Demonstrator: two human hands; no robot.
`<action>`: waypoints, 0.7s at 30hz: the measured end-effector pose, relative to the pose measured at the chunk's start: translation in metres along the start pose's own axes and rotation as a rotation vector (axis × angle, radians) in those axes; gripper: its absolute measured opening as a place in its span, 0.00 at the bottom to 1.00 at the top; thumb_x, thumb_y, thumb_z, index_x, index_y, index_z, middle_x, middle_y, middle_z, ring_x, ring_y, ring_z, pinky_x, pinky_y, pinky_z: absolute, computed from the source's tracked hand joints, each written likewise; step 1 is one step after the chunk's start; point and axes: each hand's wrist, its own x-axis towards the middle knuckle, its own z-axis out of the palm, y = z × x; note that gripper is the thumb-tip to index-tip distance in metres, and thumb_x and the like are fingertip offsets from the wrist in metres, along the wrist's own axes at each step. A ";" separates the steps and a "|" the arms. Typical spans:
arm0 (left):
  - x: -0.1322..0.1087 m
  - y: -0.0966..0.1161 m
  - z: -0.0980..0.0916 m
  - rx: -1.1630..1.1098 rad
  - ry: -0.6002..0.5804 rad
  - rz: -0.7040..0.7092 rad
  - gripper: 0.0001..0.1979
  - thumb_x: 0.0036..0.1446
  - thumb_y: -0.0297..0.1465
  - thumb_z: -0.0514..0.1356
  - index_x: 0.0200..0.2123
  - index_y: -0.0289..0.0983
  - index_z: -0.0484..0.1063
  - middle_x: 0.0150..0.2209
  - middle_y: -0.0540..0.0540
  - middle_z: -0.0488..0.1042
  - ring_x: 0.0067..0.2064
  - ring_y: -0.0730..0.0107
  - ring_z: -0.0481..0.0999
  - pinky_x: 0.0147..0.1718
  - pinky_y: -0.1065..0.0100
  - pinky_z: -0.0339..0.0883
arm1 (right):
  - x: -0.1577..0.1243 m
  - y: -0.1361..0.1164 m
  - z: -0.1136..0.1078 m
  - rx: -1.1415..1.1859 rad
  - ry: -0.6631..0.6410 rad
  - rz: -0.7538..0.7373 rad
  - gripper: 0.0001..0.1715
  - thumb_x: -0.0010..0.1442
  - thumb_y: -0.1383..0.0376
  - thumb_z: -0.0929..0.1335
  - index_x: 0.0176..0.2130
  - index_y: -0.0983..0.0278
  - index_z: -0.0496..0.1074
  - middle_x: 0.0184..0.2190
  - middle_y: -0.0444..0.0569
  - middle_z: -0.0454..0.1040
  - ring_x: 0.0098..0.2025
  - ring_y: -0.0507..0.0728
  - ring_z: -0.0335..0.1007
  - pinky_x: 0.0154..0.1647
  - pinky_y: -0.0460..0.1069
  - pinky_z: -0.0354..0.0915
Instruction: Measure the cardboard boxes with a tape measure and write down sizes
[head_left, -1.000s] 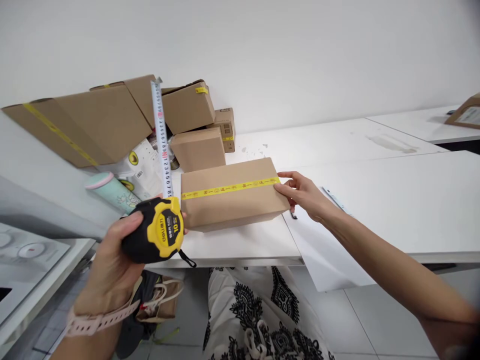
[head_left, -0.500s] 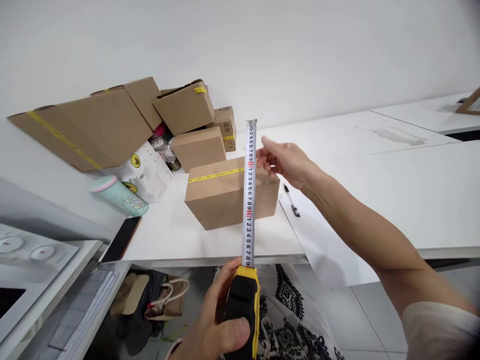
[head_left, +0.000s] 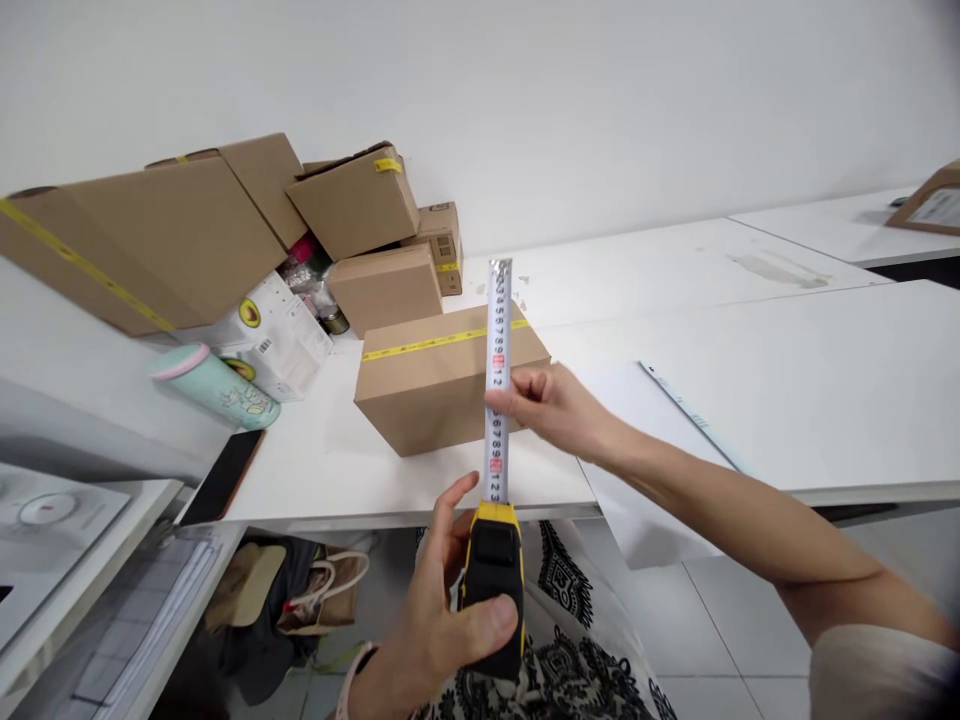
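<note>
My left hand [head_left: 439, 620] grips the black and yellow case of a tape measure [head_left: 491, 585] below the table's front edge. Its white blade [head_left: 498, 330] runs up and away across a brown cardboard box [head_left: 424, 385] sealed with yellow tape. My right hand [head_left: 551, 405] pinches the blade about halfway along, in front of the box's right end. The box lies on the white table [head_left: 337, 470].
A pile of cardboard boxes [head_left: 225, 215] leans on the wall at the back left, with a white carton [head_left: 281, 335] and a mint bottle [head_left: 214, 385] lying beside it. A dark phone [head_left: 223, 478] sits at the table's left edge. Bags [head_left: 315, 590] lie on the floor underneath.
My left hand brought the tape measure from the left to the middle and aimed its blade over the box. My right hand left the box's end and took hold of the blade.
</note>
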 end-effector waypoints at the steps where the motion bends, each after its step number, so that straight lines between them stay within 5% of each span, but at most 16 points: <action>1: 0.001 0.003 0.001 -0.016 0.015 0.004 0.53 0.45 0.51 0.71 0.69 0.47 0.50 0.47 0.42 0.72 0.42 0.59 0.71 0.40 0.61 0.65 | -0.005 0.005 0.006 -0.001 -0.030 0.014 0.28 0.59 0.49 0.70 0.20 0.62 0.59 0.16 0.36 0.50 0.20 0.47 0.43 0.20 0.47 0.42; 5: 0.010 0.008 0.000 -0.082 0.098 0.034 0.46 0.44 0.47 0.73 0.64 0.47 0.60 0.45 0.43 0.73 0.41 0.60 0.73 0.40 0.62 0.67 | -0.023 0.022 0.026 0.008 -0.176 0.057 0.24 0.60 0.49 0.70 0.23 0.62 0.65 0.19 0.39 0.57 0.22 0.48 0.49 0.22 0.47 0.47; 9: 0.021 0.009 0.001 -0.218 0.109 0.032 0.38 0.45 0.45 0.73 0.58 0.44 0.65 0.44 0.42 0.74 0.42 0.59 0.75 0.39 0.62 0.69 | -0.014 0.025 0.016 -0.053 -0.225 0.041 0.25 0.59 0.46 0.70 0.24 0.63 0.68 0.19 0.39 0.58 0.22 0.48 0.50 0.22 0.47 0.47; 13: 0.032 0.015 0.010 -0.332 0.126 0.020 0.31 0.47 0.44 0.72 0.52 0.42 0.68 0.41 0.44 0.75 0.37 0.62 0.76 0.37 0.61 0.71 | 0.030 0.011 -0.023 -0.225 0.185 -0.159 0.22 0.61 0.47 0.68 0.32 0.63 0.74 0.26 0.45 0.70 0.29 0.51 0.61 0.29 0.48 0.56; 15: 0.040 0.022 0.015 -0.365 0.127 -0.002 0.28 0.49 0.44 0.71 0.51 0.40 0.70 0.40 0.43 0.75 0.37 0.62 0.77 0.37 0.61 0.73 | 0.061 0.003 -0.040 -0.334 0.291 -0.273 0.18 0.63 0.51 0.66 0.36 0.63 0.75 0.35 0.49 0.75 0.37 0.55 0.67 0.37 0.49 0.62; 18: 0.058 0.038 0.019 -0.366 0.129 -0.025 0.27 0.50 0.46 0.69 0.49 0.36 0.72 0.39 0.42 0.75 0.37 0.60 0.78 0.37 0.59 0.75 | 0.111 0.000 -0.053 -0.512 0.174 -0.348 0.16 0.64 0.56 0.65 0.40 0.64 0.76 0.44 0.53 0.77 0.47 0.58 0.68 0.49 0.52 0.62; 21: 0.079 0.057 0.018 -0.353 0.178 -0.023 0.27 0.50 0.47 0.68 0.45 0.34 0.74 0.39 0.41 0.76 0.37 0.60 0.77 0.37 0.58 0.75 | 0.150 0.006 -0.051 -0.557 0.056 -0.191 0.20 0.66 0.56 0.62 0.42 0.65 0.77 0.45 0.53 0.78 0.47 0.60 0.69 0.50 0.53 0.62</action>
